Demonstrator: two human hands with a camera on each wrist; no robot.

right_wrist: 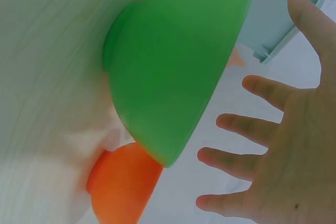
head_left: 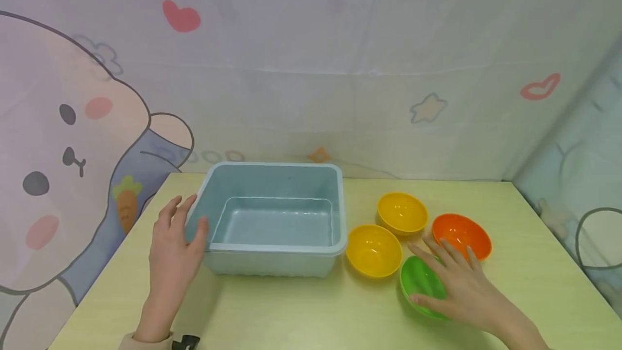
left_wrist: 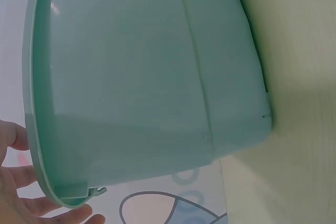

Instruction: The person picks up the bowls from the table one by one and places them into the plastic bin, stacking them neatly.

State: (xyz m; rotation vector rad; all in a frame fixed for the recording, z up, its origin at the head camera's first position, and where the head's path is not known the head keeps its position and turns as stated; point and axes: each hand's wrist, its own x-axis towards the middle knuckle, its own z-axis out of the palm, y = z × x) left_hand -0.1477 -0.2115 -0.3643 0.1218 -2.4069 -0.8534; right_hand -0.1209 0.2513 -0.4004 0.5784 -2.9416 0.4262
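Observation:
A pale blue-green plastic basin sits on the table, left of several bowls. At its left rim is my left hand, fingers apart and loosely bent; whether they touch the rim I cannot tell. Over the green bowl hovers my right hand with fingers spread. The right wrist view shows a gap between those fingers and the green bowl. Behind that hand lies an orange bowl, partly covered by the fingertips. Two yellow bowls stand nearby, the nearer yellow bowl beside the basin's right side.
The farther yellow bowl stands behind the nearer one. All rest on a light wooden table. A printed cloth with hearts and a cartoon animal hangs behind the table's back edge and along its right side.

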